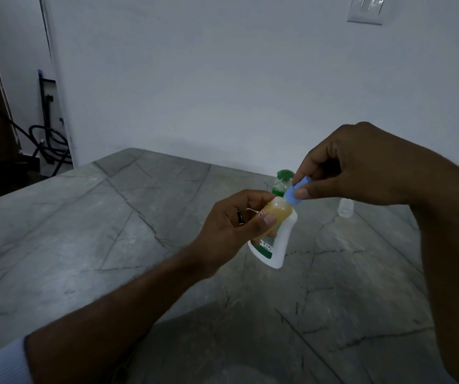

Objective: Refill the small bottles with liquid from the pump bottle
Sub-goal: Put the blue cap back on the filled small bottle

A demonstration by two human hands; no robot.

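The left hand [234, 225] grips a small bottle [274, 214] of yellow-orange liquid, held tilted above the grey stone surface [84, 231], its neck pointing toward 1 o'clock. The right hand [361, 167] pinches the bottle's blue cap [296, 191] between thumb and fingers, right at the neck. Directly behind the small bottle, partly hidden by it and the left hand, stands the white pump bottle [281, 242] with its green pump head [283, 176] showing at 12 o'clock above the cap. A clear empty small bottle [345, 207] stands on the surface at 3 o'clock, just under the right hand. A dark ring [240, 217] sits on a left finger. On the wall at 1 o'clock is a switch plate [366, 9]; cables [48, 145] lie at 10 o'clock
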